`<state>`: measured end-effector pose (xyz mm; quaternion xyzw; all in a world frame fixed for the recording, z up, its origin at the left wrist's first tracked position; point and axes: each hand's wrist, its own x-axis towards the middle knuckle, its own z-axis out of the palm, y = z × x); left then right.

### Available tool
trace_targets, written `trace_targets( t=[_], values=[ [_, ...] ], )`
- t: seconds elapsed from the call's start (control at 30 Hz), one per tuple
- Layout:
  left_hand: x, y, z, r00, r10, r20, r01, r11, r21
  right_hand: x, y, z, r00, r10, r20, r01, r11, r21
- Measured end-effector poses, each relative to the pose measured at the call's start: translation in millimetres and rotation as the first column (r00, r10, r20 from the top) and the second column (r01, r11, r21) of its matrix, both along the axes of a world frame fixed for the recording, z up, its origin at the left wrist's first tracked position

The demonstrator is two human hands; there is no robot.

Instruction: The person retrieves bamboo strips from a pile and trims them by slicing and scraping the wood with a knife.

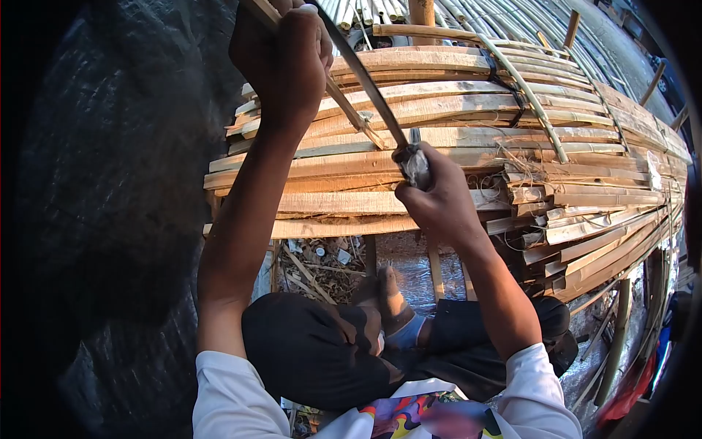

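Nearest, below the right grip [442,192]: folded legs in black cloth [314,358]. Inside the right grip, fingers curled firmly round: a shiny, grey-wrapped handle [417,170]. Slanting from there up to just beside the left grip [284,62]: a long, narrow, dark metal blade [363,78]. Clasped within the left grip: a thin, straight, tan wooden strip [348,107] (lower end bare, just left of the right grip). Beneath both grips: long, pale, flat-faced wooden slats [336,168], side by side. Well beyond the right grip: slender, pale poles [468,13].
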<state>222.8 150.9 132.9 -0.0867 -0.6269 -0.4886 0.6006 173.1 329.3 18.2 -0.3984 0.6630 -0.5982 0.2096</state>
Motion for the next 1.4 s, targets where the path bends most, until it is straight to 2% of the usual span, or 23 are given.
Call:
trace_targets(
  t=[0.03, 0.1, 0.17, 0.23, 0.27, 0.3, 0.33, 0.43, 0.5, 0.57, 0.63, 0.67, 0.77, 0.83, 0.9, 0.97, 1.03, 1.1, 1.13, 1.2, 1.27, 1.37, 1.4],
  values=[
    [-1, -1, 3, 1.000, 0.022, -0.018, -0.022, 1.000, 0.002, 0, 0, 19, 1.000, 0.007, -0.012, -0.008, 0.996, -0.084],
    [1, -15, 1, 0.998, 0.055, -0.006, -0.055, 0.998, 0.020, 7, 5, 48, 0.993, 0.035, 0.112, -0.001, 0.957, -0.290],
    [3, -20, 2, 0.998, 0.034, -0.049, -0.035, 0.999, -0.013, 14, 3, 37, 0.979, 0.037, 0.200, 0.053, 0.904, -0.425],
    [3, -12, 1, 0.999, 0.037, -0.039, -0.037, 0.999, -0.002, 14, -7, -28, 0.993, -0.051, 0.106, 0.078, 0.959, -0.271],
    [2, -7, 2, 0.999, 0.033, -0.038, -0.033, 0.999, -0.001, 6, -8, -59, 0.998, -0.016, 0.060, 0.016, 1.000, 0.001],
    [5, -3, 0, 0.999, 0.027, -0.042, -0.027, 1.000, -0.003, 2, -6, -61, 0.999, 0.029, 0.025, -0.034, 0.961, 0.274],
    [8, -3, -5, 0.999, 0.003, -0.049, -0.002, 1.000, 0.015, -3, -3, -60, 1.000, -0.001, -0.001, 0.001, 0.949, 0.315],
    [9, -7, -11, 0.999, -0.007, -0.035, 0.007, 1.000, 0.004, -13, 5, -23, 0.994, -0.111, -0.008, 0.112, 0.990, 0.081],
    [7, -10, -6, 0.999, -0.025, -0.034, 0.025, 1.000, 0.018, -18, 6, -2, 0.992, -0.117, -0.038, 0.117, 0.993, 0.000],
    [5, -10, -2, 0.999, 0.003, -0.044, -0.001, 0.999, 0.046, -9, 13, 11, 0.992, -0.128, -0.002, 0.128, 0.992, 0.000],
    [2, -8, -2, 0.999, 0.021, -0.042, -0.018, 0.997, 0.080, 3, 8, -20, 0.993, -0.112, -0.046, 0.103, 0.982, -0.161],
    [2, -5, -2, 0.999, -0.033, -0.036, 0.034, 0.999, 0.020, 8, 9, -32, 0.996, -0.089, -0.014, 0.088, 0.995, -0.043],
    [1, -4, -2, 0.984, -0.178, -0.007, 0.177, 0.981, -0.075, 9, 3, -72, 0.992, -0.069, -0.103, 0.094, 0.960, 0.262],
    [2, -11, 0, 0.992, -0.126, -0.003, 0.126, 0.991, -0.047, 7, 5, -76, 0.995, -0.078, -0.069, 0.093, 0.961, 0.261],
    [6, -12, 3, 0.983, -0.181, 0.012, 0.182, 0.983, -0.033, 5, 4, -73, 0.996, -0.075, -0.040, 0.083, 0.962, 0.261],
    [6, -6, 14, 0.988, -0.043, -0.150, 0.044, 0.999, -0.001, 4, 5, -67, 0.997, -0.063, -0.045, 0.073, 0.950, 0.303],
    [20, 4, 40, 0.971, 0.087, -0.221, -0.085, 0.996, 0.022, 5, 2, -71, 0.996, -0.074, -0.047, 0.085, 0.950, 0.301],
    [38, 9, 67, 0.977, 0.144, -0.158, -0.133, 0.988, 0.075, 9, 1, -77, 0.996, -0.075, -0.039, 0.083, 0.948, 0.306],
    [45, 1, 67, 0.977, 0.148, -0.152, -0.138, 0.988, 0.075, 11, 2, -79, 0.996, -0.078, -0.041, 0.086, 0.955, 0.282],
    [55, -12, 68, 0.991, -0.120, -0.051, 0.116, 0.990, -0.085, 12, 2, -74, 0.996, -0.080, -0.048, 0.089, 0.964, 0.252],
    [51, -5, 67, 0.991, -0.103, -0.084, 0.099, 0.994, -0.052, 12, 4, -47, 0.993, -0.084, -0.082, 0.097, 0.982, 0.164],
    [41, 19, 66, 0.990, -0.091, -0.104, 0.090, 0.996, -0.016, 14, 9, 14, 0.999, -0.047, 0.005, 0.047, 0.995, -0.087],
    [39, 23, 68, 0.989, -0.097, -0.110, 0.095, 0.995, -0.028, 15, 6, 24, 0.997, -0.067, -0.027, 0.059, 0.971, -0.233]
  ],
)
